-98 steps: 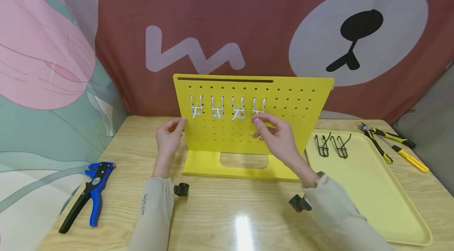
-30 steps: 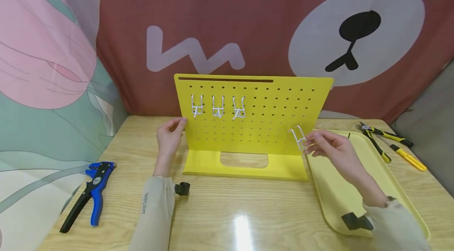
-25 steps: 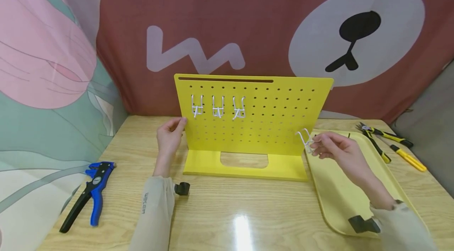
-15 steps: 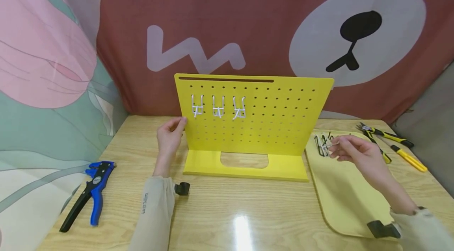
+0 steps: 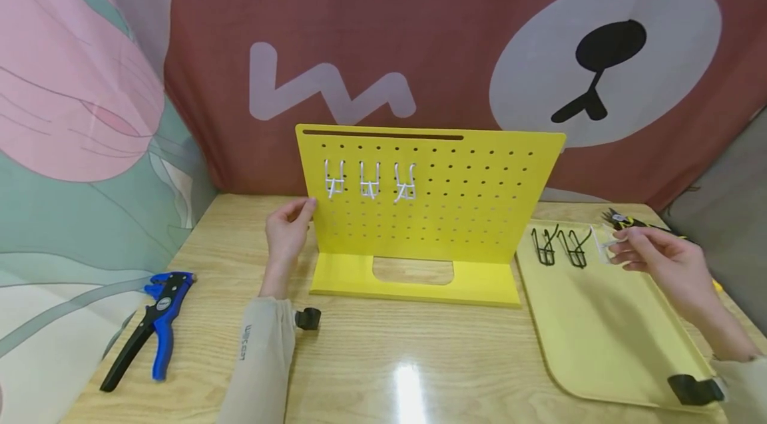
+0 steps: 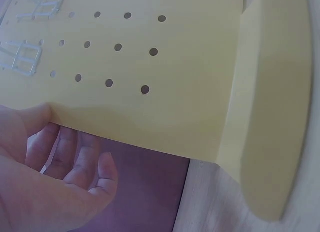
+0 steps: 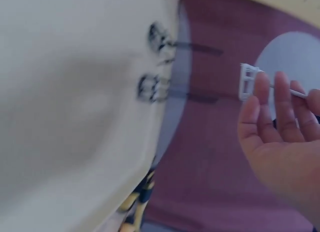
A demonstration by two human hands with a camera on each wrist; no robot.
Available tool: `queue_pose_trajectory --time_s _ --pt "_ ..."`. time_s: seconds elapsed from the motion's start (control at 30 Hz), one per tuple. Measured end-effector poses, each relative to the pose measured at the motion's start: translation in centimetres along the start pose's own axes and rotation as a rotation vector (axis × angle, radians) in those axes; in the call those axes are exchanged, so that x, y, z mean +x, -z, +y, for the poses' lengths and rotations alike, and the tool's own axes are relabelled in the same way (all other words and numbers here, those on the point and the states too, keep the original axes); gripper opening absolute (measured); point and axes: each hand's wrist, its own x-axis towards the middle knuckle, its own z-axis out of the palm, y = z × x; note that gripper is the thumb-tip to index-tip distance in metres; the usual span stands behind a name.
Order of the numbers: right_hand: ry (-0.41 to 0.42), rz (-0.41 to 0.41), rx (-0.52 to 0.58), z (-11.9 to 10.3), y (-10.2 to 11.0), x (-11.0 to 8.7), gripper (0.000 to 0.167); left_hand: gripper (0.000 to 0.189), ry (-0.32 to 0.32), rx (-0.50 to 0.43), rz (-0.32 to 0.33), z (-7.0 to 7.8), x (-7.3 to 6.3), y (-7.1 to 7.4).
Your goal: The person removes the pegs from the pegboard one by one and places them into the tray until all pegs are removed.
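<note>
A yellow pegboard (image 5: pixel 443 217) stands upright on the table, with three white wire hooks (image 5: pixel 369 181) hanging in a row on its upper left. My left hand (image 5: pixel 287 229) pinches the board's left edge between thumb and fingers; the left wrist view shows the thumb on the front face. Over the right side of the tray, my right hand (image 5: pixel 668 267) holds a loose white wire hook (image 7: pixel 246 82) by its prong, above the tray surface. Two black wire hooks (image 5: pixel 545 249) lie side by side at the tray's far left, just left of the right hand.
The pale yellow tray (image 5: pixel 587 344) sits right of the pegboard. Behind the right hand are pliers (image 5: pixel 623 219), partly hidden. A blue and black wire stripper (image 5: pixel 162 317) lies at the table's left. A printed curtain (image 5: pixel 359 31) hangs behind.
One white hook left the pegboard's row, where a fourth hung earlier. My right hand has carried it rightward, past the black hooks. The left hand has stayed on the board's edge.
</note>
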Motion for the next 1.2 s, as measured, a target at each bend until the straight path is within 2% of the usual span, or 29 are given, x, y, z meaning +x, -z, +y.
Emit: queue_pose_trajectory --time_s 0.17,0.33,0.4,0.6,0.77,0.93,1.2 --pt "-0.037 0.084 -0.089 1.5 1.8 -0.3 0.024 0.031 -0.004 -0.002 0.002 0.1 0.0 0.0" --pt "-0.138 0.112 -0.09 2.7 3.2 -0.4 0.021 0.031 0.003 -0.001 0.007 0.2 -0.1 0.1" --pt "-0.168 0.102 -0.075 3.2 3.6 -0.4 0.02 0.031 0.008 0.0 0.004 0.2 -0.1 0.1" --pt "-0.193 0.034 -0.219 4.3 4.6 -0.4 0.021 0.032 0.003 0.004 0.002 0.1 -0.1 0.0" --pt "-0.223 -0.036 -0.192 4.9 4.9 -0.2 0.028 0.03 -0.009 0.008 0.009 0.1 -0.1 0.1" --pt "-0.288 -0.053 -0.239 5.2 4.8 0.0 0.027 0.029 -0.008 0.007 0.013 0.1 -0.1 0.0" --pt "-0.317 -0.087 -0.332 5.3 4.8 0.2 0.022 0.03 -0.008 0.007 0.014 0.0 0.0 0.0"
